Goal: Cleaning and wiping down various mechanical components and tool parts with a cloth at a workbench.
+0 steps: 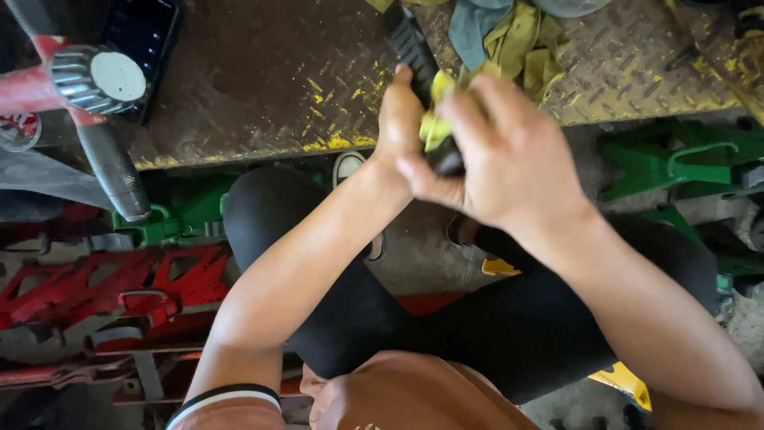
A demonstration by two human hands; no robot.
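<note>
Both my hands meet in front of me over the edge of a worn metal tread-plate bench (263, 87). My left hand (398, 119) grips a black ribbed tool handle (414, 44) that points away towards the bench. My right hand (497, 151) wraps a yellow-green rag (436, 119) around the near end of that handle, fingers closed over it. The handle's near end is hidden under my fingers. My black-trousered legs (446, 318) are below.
A heap of yellow and blue-grey rags (509, 32) lies on the bench behind my hands. A red tool with a knurled metal knob (99, 80) and a dark handle sits at the left. Red metal stands (119, 287) and green metal stands (676, 163) lie on the floor.
</note>
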